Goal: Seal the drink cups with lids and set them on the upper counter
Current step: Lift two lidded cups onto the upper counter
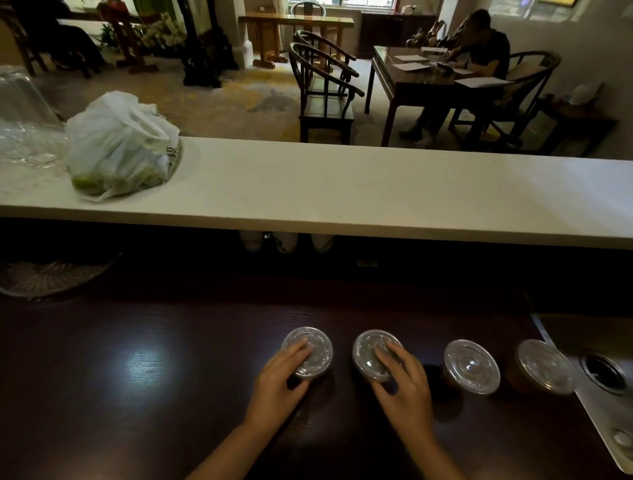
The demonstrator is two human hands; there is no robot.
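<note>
Four lidded cups stood in a row on the dark lower counter (137,394) near its right end. The left hand (279,383) gripped the leftmost cup (307,353), fingers over its lid; the right hand (404,390) likewise clasped the second cup (371,354). The third cup (472,366) and fourth cup (544,366) stood untouched. On the white upper counter (376,192) a plastic bag (120,147) sat at its left end.

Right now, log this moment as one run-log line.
left hand on lidded cup | right hand on second lidded cup | upper counter: no cups

Beyond the white ledge lies a dim room with patterned carpet (219,99). Two dark wooden armchairs (325,92) stand at twelve o'clock, a dark table (421,82) at one o'clock, a bright window (359,2) behind.
</note>
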